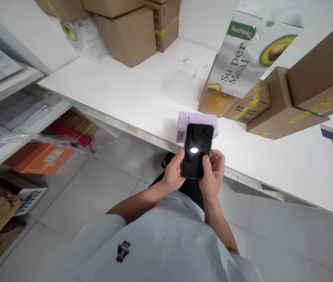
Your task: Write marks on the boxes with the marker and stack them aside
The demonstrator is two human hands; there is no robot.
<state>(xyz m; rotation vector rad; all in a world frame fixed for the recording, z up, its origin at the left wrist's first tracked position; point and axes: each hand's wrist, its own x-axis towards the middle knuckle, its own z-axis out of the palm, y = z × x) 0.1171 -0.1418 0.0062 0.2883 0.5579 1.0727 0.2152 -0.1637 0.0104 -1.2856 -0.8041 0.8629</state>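
Note:
A smartphone point(196, 162) with a dark, glossy screen and a clear case is held in front of my body, over the table's front edge. My left hand point(174, 172) grips its left side, thumb along the edge. On the other side my right hand point(213, 170) wraps around it, its thumb resting on the lower right of the screen. A bright oval reflection shows on the glass. Just behind the phone, a small purple box point(182, 122) sits on the white table and is partly covered by it.
A white "Su-per Meal" box point(237, 58) stands at the back right beside brown cartons point(275, 109). More cartons point(128, 37) are stacked at the back left. Shelves on the left hold papers point(16, 107), and an orange box point(41, 158) lies below. The table's edge point(143, 135) runs diagonally before me.

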